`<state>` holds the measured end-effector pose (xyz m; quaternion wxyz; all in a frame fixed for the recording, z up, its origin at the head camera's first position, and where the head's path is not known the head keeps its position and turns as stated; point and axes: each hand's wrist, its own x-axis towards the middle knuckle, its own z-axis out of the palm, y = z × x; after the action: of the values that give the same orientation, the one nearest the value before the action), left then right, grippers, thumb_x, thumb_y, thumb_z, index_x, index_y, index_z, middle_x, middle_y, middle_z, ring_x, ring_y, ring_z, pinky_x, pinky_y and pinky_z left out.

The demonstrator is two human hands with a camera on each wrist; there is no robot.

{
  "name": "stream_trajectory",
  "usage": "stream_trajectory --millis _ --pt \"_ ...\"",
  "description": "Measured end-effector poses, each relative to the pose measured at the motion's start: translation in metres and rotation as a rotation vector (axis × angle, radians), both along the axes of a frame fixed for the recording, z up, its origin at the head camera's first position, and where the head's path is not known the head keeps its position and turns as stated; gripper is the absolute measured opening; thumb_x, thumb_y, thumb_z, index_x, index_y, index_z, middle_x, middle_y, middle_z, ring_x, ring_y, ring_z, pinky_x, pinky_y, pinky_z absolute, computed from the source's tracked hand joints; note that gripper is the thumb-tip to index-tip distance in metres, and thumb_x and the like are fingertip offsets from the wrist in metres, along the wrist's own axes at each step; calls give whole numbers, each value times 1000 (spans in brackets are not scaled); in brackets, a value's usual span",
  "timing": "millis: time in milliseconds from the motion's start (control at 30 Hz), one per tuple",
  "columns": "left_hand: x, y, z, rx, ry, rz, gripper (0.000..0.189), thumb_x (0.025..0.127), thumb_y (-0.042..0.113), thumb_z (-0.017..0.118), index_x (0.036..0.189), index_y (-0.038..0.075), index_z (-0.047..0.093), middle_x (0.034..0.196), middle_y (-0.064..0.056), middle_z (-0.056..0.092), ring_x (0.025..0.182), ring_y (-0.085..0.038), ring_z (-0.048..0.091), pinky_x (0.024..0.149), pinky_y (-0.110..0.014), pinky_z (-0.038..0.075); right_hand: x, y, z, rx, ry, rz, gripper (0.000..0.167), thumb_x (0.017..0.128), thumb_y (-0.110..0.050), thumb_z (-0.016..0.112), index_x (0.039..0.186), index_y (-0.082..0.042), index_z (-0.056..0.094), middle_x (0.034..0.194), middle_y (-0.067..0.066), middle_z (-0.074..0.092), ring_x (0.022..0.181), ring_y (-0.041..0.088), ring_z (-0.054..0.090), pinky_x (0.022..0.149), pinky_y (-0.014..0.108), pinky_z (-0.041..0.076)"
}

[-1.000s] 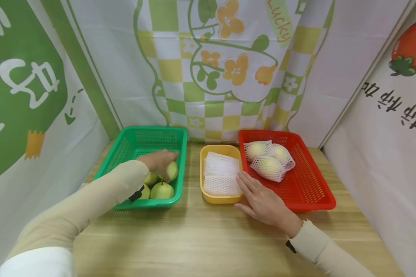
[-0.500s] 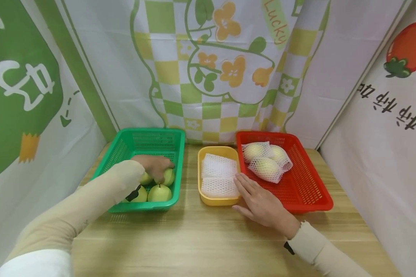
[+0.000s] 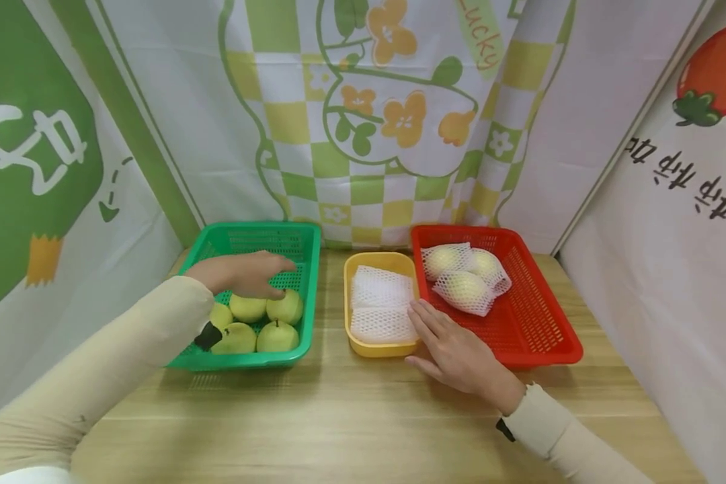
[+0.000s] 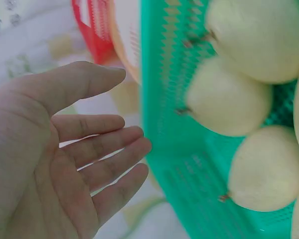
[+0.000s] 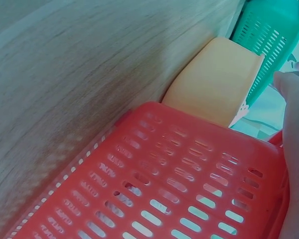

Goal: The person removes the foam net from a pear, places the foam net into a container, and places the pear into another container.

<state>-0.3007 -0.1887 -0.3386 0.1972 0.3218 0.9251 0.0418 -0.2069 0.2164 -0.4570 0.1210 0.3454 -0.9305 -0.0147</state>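
Note:
Several yellow-green pears (image 3: 277,336) lie in the near part of the green basket (image 3: 312,296). Over them hovers my left hand (image 3: 248,274), fingers extended and thumb apart; in the left wrist view its palm (image 4: 45,184) holds nothing. My right hand (image 3: 456,349) lies with straight fingers, fingertips at the rim of the yellow tub (image 3: 381,351) where it meets the red basket (image 3: 514,336). White foam net sleeves (image 3: 382,324) lie flat in the tub. Within the red basket are three pears in foam nets (image 3: 467,293). Most of the right hand is out of the right wrist view.
All three containers stand on a wooden table (image 3: 339,423), against a printed cloth (image 3: 363,195) at the back. White side panels (image 3: 653,282) rise to the left and right. The yellow tub sits between the two baskets, close against the red one.
My left hand was on a pear at the right of the green basket; it has let go and drawn up and left, its fingers spreading. The right hand has stayed in place.

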Motion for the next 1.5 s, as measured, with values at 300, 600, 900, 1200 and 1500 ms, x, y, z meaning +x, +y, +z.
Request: stream_trajectory --millis 300,600,900,1200,1500 --pt "73 17 15 7 54 -36 75 107 33 61 164 -3 28 172 -23 30 159 -44 30 127 -61 33 0 0 1 -3 1 11 88 100 -55 64 163 -1 36 171 18 36 158 34 37 125 47 39" --pt "111 20 -30 124 262 -133 84 102 34 70 160 -12 30 170 -30 28 156 -45 35 122 -56 41 0 1 0 -17 -8 15 87 100 -54 66 162 1 36 171 19 35 158 35 37 125 48 40" --pt "113 30 -99 181 596 -77 94 95 41 78 156 -16 35 165 -35 33 154 -47 39 121 -53 44 -3 1 -1 -13 -3 11 87 100 -54 66 162 0 37 171 18 36 158 34 37 125 46 39" --pt "118 37 -124 167 704 29 96 94 45 78 158 -11 35 169 -29 32 156 -41 38 125 -51 40 -2 0 2 -31 -29 30 88 100 -53 67 162 1 36 171 20 35 159 36 36 126 48 39" --pt "119 39 -127 149 695 56 96 96 48 75 160 -9 33 171 -26 28 158 -39 35 127 -49 38 -10 9 55 -96 -513 -77 95 101 -61 61 170 -12 17 178 13 19 164 34 23 129 57 31"
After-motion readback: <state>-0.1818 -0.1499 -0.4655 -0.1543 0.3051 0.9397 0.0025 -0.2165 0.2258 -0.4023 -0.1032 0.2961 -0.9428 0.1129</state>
